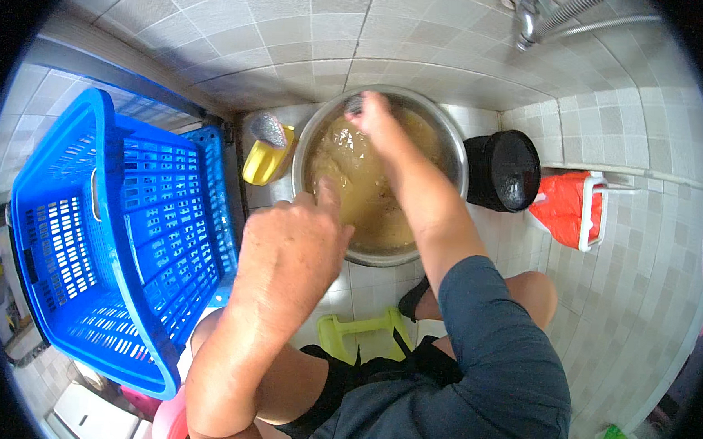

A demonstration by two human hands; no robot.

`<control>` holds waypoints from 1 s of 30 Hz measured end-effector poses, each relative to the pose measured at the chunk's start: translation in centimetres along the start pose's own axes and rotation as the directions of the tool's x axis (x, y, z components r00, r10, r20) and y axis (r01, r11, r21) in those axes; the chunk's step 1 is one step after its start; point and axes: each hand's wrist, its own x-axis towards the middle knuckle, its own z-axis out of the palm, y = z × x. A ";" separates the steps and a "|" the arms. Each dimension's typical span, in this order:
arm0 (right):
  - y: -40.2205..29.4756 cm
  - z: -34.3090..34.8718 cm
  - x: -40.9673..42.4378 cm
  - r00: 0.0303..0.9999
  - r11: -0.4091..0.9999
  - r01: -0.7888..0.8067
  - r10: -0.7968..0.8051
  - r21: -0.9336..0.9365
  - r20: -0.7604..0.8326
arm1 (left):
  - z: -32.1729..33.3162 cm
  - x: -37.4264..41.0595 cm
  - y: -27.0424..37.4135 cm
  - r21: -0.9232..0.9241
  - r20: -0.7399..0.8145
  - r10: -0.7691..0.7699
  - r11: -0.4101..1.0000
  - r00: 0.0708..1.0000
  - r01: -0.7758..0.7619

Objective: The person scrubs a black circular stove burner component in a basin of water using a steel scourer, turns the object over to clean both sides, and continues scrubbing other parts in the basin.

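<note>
A large round stainless steel basin (456,206) stands on the tiled floor in front of me, with cloudy yellowish water (383,174) in it. My right hand (375,113) is at the far side of the basin, blurred by motion. Its fingers are closed around a small dark scrubbing pad (355,104), whose exact kind is unclear. Over the near left rim lies my left hand (297,246), back upward, with the index finger stretched toward the water. The palm is hidden, so whether it grips the rim cannot be seen.
Left of the basin, a yellow plastic container (266,160) bears a grey scouring sponge (268,130). A tall blue plastic basket (168,235) stands farther left. To the right are black stacked containers (501,170) and a red plastic bag (567,205) in a white rack. A green stool (341,331) is below.
</note>
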 end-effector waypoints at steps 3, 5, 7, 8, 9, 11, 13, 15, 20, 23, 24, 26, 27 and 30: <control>-7.7 -4.9 3.8 0.999 0.995 0.020 -0.015 0.101 -0.049 | -1.0 0.0 0.8 -0.044 0.017 0.049 0.998 0.999 -0.048; -8.7 -6.2 4.0 0.995 0.973 -0.082 0.093 0.215 -0.043 | -0.9 -0.5 0.9 -0.013 0.027 0.074 0.997 0.997 -0.074; -7.2 -5.0 2.9 0.995 0.985 -0.056 0.068 0.163 -0.068 | -0.5 -1.2 1.2 0.035 0.040 0.091 0.995 0.995 -0.092; -6.5 -4.2 2.5 0.998 0.997 -0.052 0.054 0.057 -0.037 | -0.4 -1.5 1.8 0.024 0.042 0.092 0.995 0.995 -0.093; -6.2 -3.6 2.1 0.999 0.998 -0.034 0.034 -0.049 -0.001 | -0.1 -1.8 2.4 0.025 0.071 0.118 0.992 0.990 -0.120; -4.9 -2.5 1.2 0.995 0.971 -0.031 0.051 -0.235 0.080 | 0.8 -2.4 3.9 0.014 0.029 0.153 0.988 0.988 -0.153; -1.8 0.6 -0.7 0.976 0.918 -0.047 0.125 -0.393 0.176 | 1.4 -2.9 4.8 0.006 0.063 0.164 0.986 0.984 -0.165; 0.7 2.4 -2.7 0.963 0.838 -0.052 0.186 -0.543 0.195 | 1.6 -3.1 5.8 -0.027 0.077 0.172 0.985 0.982 -0.171; 11.5 2.8 -12.0 0.931 0.500 0.145 0.223 -0.854 0.289 | 1.7 -4.6 7.6 0.083 0.108 0.127 0.987 0.986 -0.136; 14.8 -1.6 -14.1 0.952 0.034 0.270 0.139 -0.962 0.272 | 1.4 -4.9 8.4 -0.026 0.129 0.241 0.971 0.962 -0.239; 15.5 -3.3 -15.2 0.937 -0.071 0.320 0.170 -0.945 0.304 | 1.4 -5.2 8.6 0.019 0.116 0.250 0.967 0.961 -0.253; 16.7 -6.7 -18.4 0.907 -0.292 0.416 0.200 -0.861 0.370 | 1.1 -5.9 8.8 0.113 0.098 0.257 0.957 0.961 -0.267; 17.2 -8.1 -20.2 0.889 -0.402 0.457 0.200 -0.793 0.412 | 0.9 -6.1 8.5 0.053 0.163 0.289 0.952 0.943 -0.301; 15.1 -15.4 -22.5 0.846 -0.477 0.533 0.331 -0.699 0.419 | 0.7 -5.0 7.6 -0.125 0.261 0.370 0.929 0.892 -0.349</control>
